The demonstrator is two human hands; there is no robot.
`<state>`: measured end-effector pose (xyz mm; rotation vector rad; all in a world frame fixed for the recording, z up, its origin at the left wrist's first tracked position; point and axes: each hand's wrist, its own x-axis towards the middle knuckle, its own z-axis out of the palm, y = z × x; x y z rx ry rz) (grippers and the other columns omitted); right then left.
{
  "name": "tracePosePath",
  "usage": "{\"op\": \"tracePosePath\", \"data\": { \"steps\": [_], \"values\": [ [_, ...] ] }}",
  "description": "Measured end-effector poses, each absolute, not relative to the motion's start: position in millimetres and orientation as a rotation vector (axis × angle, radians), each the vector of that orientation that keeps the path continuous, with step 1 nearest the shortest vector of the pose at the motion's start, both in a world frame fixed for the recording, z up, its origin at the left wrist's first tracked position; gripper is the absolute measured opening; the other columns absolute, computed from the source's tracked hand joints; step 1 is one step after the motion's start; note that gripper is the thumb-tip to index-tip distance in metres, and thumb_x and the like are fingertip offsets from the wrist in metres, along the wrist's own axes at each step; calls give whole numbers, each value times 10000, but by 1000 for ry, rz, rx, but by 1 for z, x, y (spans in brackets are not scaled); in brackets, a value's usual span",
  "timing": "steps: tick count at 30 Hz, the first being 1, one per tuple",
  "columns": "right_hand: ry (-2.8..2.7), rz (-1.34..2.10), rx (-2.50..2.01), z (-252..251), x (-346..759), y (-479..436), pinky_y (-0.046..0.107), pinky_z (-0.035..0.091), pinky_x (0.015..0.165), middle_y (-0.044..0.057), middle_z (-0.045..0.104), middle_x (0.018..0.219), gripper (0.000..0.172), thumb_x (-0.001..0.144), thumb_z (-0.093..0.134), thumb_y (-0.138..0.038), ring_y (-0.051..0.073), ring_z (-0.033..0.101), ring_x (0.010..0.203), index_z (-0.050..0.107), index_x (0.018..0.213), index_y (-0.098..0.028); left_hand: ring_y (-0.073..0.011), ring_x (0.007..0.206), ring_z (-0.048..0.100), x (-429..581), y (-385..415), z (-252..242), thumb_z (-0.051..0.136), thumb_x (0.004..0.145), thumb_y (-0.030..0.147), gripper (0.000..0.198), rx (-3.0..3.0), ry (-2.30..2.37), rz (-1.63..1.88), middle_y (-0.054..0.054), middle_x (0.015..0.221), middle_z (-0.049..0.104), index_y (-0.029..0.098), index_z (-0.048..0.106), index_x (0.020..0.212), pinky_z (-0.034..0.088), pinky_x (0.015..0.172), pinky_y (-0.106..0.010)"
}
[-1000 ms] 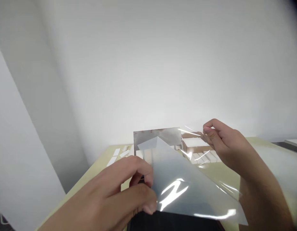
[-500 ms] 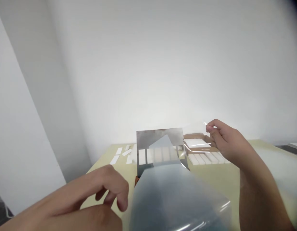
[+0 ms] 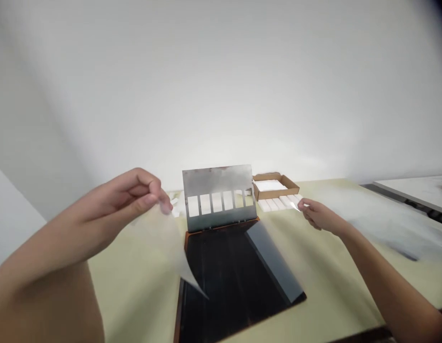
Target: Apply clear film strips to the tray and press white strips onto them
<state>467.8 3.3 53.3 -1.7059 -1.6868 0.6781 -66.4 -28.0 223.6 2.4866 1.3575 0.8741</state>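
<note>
A thin translucent sheet (image 3: 163, 238) hangs from my left hand (image 3: 135, 205), pinched between thumb and fingers. My right hand (image 3: 319, 215) is at the right with its fingers closed on a small clear piece of film (image 3: 295, 206). Between the hands lies a black board (image 3: 224, 286) with an orange edge. Hinged at its far edge, a metal frame (image 3: 221, 221) stands upright with a row of rectangular openings. A bluish translucent strip (image 3: 274, 259) lies along the board's right side.
Behind, at the right, a cardboard box (image 3: 278, 193) holds white pieces (image 3: 267, 185). Several white blocks (image 3: 276, 204) lie in front of it, and more show at the left behind the frame. The yellow-green table (image 3: 324, 286) has another surface (image 3: 417, 190) beyond its right side.
The large clear film over the board is off it, and the black surface shows. My left hand has risen and now pinches a sheet. My right hand sits lower; the view has turned right.
</note>
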Motion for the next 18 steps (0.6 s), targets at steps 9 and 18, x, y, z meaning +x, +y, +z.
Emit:
{"op": "tracePosePath", "data": {
  "steps": [9, 18],
  "values": [
    [-1618, 540, -1861, -39, 526, -24, 251, 408, 536, -60, 512, 648, 316, 1052, 517, -492, 114, 470, 531, 602, 956, -203, -129, 785, 619, -16, 24, 234, 317, 1066, 342, 325, 2615, 1697, 570, -13, 1039, 680, 190, 578, 1187, 425, 718, -257],
    [-1650, 329, -1946, -41, 548, -29, 356, 455, 661, 26, 669, 701, 289, 927, 494, -502, 246, 619, 658, 620, 957, -244, -279, 897, 658, 8, -48, 104, 330, 1015, 55, 435, 3263, 1225, 363, -89, 999, 698, 237, 644, 1253, 497, 792, -419]
  ]
}}
